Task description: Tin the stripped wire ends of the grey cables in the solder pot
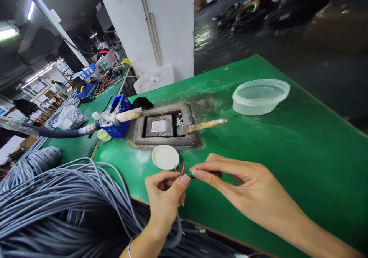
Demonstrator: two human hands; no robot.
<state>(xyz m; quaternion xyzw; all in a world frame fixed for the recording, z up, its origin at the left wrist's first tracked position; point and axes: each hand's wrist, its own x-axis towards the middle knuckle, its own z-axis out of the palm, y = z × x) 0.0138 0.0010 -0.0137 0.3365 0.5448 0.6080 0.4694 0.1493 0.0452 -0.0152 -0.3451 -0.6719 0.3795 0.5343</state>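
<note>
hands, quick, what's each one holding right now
Left hand: closed, pinching the cable end, red wires sticking out.
Right hand: closed, pinching a dark wire at that end.

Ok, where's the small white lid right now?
In the head view, the white lid lies flat on the green table, just left of centre, between the recessed metal pot and the red wire ends in the left hand.

Open run across the worktop's (301, 166) right half.
Mid-worktop blocked by sunken solder pot (165, 127), white lid (165, 157) before it; clear tub (260, 96) near far edge; grey cable (57, 196) heaped over near left corner.
</note>
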